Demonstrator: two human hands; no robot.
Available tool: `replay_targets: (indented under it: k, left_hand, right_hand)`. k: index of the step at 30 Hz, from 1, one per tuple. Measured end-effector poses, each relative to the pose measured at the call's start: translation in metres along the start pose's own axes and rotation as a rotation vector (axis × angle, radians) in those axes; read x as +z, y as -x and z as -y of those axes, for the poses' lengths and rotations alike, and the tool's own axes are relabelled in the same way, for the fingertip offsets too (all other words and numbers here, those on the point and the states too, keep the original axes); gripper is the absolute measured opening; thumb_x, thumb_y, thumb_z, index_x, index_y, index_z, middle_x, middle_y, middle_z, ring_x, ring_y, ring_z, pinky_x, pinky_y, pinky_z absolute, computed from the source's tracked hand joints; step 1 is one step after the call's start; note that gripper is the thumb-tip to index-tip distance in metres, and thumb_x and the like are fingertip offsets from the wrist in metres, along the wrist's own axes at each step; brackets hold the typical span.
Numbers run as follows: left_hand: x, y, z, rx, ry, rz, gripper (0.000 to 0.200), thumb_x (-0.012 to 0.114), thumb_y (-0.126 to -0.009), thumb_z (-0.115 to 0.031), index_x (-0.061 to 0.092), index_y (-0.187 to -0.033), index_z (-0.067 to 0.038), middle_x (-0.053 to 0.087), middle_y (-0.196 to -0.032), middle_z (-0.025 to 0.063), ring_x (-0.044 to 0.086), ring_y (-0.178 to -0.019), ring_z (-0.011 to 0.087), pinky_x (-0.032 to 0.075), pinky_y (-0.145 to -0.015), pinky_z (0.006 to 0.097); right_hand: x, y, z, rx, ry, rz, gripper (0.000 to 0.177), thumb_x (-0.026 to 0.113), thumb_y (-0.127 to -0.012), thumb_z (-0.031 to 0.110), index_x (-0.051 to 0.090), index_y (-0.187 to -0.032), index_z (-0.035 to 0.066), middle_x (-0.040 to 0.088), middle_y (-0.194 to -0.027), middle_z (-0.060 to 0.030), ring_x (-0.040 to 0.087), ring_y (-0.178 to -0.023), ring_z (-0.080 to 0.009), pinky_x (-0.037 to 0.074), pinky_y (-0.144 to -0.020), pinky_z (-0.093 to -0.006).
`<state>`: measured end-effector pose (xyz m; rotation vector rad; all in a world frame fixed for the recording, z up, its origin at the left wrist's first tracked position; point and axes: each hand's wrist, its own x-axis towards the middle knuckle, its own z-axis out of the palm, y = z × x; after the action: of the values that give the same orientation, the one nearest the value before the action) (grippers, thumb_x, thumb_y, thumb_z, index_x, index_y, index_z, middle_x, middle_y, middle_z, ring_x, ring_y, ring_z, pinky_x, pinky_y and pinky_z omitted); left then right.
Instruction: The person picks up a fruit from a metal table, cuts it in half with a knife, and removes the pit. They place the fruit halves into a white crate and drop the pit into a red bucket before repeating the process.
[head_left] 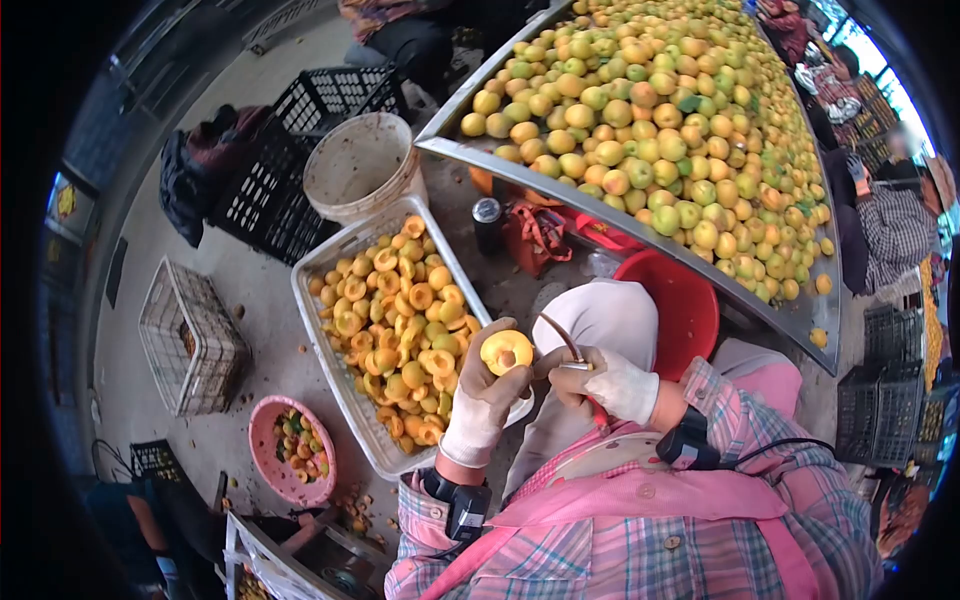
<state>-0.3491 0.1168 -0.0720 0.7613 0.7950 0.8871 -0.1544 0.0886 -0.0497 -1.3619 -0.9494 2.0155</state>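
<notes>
My left hand (482, 398), in a pale work glove, grips a cut apricot (494, 349) with its orange flesh and brown pit (507, 359) facing up. Beside it, my right hand (618, 386), gloved too, is closed around a small knife with a curved blade (563, 334). The blade points up and left, apart from the fruit. Just left of my left hand stands a white plastic crate (342, 392) holding many apricot halves (395, 330).
A metal-edged table (560, 188) bears a heap of whole apricots (640, 130). Under its edge sits a red basin (685, 305). A white bucket (360, 165), black crates (265, 190) and a pink basin of fruit scraps (262, 450) stand on the floor. Other people sit nearby.
</notes>
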Motion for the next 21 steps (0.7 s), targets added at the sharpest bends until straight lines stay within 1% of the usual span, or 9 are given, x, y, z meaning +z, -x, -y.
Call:
replay_targets:
  k: [2,4,5,6,8,13,15,16,21]
  left_hand:
    - [0.022,-0.007,0.001,0.047,-0.177,0.044,0.057,0.063,-0.084,-0.001,0.039,-0.136,-0.003,0.057,-0.103,0.0048,0.057,-0.089,0.0123,0.048,-0.08,0.0252]
    - [0.045,-0.012,0.009,0.186,-0.44,0.05,0.055,0.064,-0.084,-0.003,0.042,-0.134,-0.001,0.058,-0.113,0.0113,0.058,-0.103,0.0199,0.048,-0.089,0.0294]
    - [0.067,-0.018,0.015,0.294,-0.605,0.098,0.055,0.065,-0.084,-0.005,0.043,-0.134,-0.001,0.058,-0.117,0.0144,0.059,-0.106,0.0235,0.047,-0.091,0.0315]
    - [0.076,-0.02,0.02,0.309,-0.652,0.155,0.056,0.062,-0.086,-0.001,0.039,-0.137,-0.001,0.058,-0.116,0.0105,0.056,-0.109,0.018,0.045,-0.095,0.0293]
    - [0.1,-0.023,0.021,0.335,-0.738,0.237,0.055,0.062,-0.088,-0.003,0.039,-0.138,-0.001,0.056,-0.122,0.0138,0.054,-0.113,0.0182,0.044,-0.096,0.03]
    - [0.148,-0.037,0.033,0.482,-0.881,0.459,0.054,0.063,-0.091,-0.006,0.038,-0.139,-0.001,0.054,-0.126,0.0154,0.054,-0.114,0.02,0.045,-0.095,0.0306]
    - [0.173,-0.032,0.034,0.578,-1.069,0.513,0.057,0.063,-0.09,-0.008,0.035,-0.14,-0.001,0.053,-0.124,0.0226,0.056,-0.113,0.035,0.045,-0.094,0.0379]
    - [0.176,-0.034,0.048,0.276,-0.835,0.592,0.061,0.061,-0.09,-0.001,0.031,-0.142,-0.001,0.051,-0.126,0.0224,0.055,-0.114,0.0332,0.045,-0.096,0.0365]
    - [0.211,-0.032,0.077,0.152,-0.795,0.717,0.063,0.062,-0.089,-0.001,0.03,-0.143,-0.001,0.049,-0.128,0.0221,0.056,-0.115,0.0309,0.044,-0.098,0.0358]
  right_hand:
    - [-0.012,0.02,0.016,-0.072,-0.062,-0.084,0.023,0.056,-0.095,0.03,0.057,-0.103,0.009,0.054,-0.064,-0.0001,0.046,-0.045,-0.0083,0.037,-0.043,-0.0231]
    - [-0.021,0.035,0.027,-0.148,-0.189,-0.212,0.025,0.059,-0.092,0.035,0.053,-0.092,0.011,0.053,-0.065,0.0007,0.044,-0.04,-0.0084,0.034,-0.038,-0.0227]
    - [-0.025,0.049,0.036,-0.128,-0.193,-0.349,0.029,0.061,-0.091,0.037,0.053,-0.1,0.01,0.054,-0.068,0.0002,0.046,-0.042,-0.0075,0.036,-0.037,-0.022]
    - [-0.029,0.055,0.038,-0.182,-0.106,-0.356,0.032,0.061,-0.09,0.037,0.053,-0.103,0.01,0.055,-0.07,0.0,0.047,-0.043,-0.007,0.038,-0.037,-0.0213]
    - [-0.043,0.067,0.032,-0.21,-0.013,-0.368,0.038,0.063,-0.089,0.038,0.053,-0.111,0.009,0.055,-0.073,0.0004,0.049,-0.045,-0.006,0.041,-0.038,-0.0197]
    - [-0.077,0.109,0.012,-0.208,-0.162,-0.431,0.038,0.066,-0.087,0.034,0.052,-0.111,0.008,0.055,-0.072,-0.0002,0.051,-0.047,-0.0063,0.043,-0.038,-0.0199]
    - [-0.09,0.126,-0.003,-0.194,-0.25,-0.432,0.038,0.068,-0.086,0.033,0.052,-0.111,0.008,0.056,-0.072,-0.0011,0.052,-0.049,-0.0065,0.044,-0.039,-0.0203]
    - [-0.097,0.134,-0.012,-0.203,-0.291,-0.439,0.037,0.067,-0.086,0.03,0.052,-0.112,0.008,0.058,-0.075,-0.0023,0.053,-0.05,-0.0073,0.045,-0.039,-0.0209]
    - [-0.116,0.172,-0.043,-0.239,-0.496,-0.521,0.034,0.065,-0.086,0.021,0.052,-0.114,0.007,0.06,-0.079,-0.004,0.054,-0.049,-0.0088,0.045,-0.039,-0.0212]
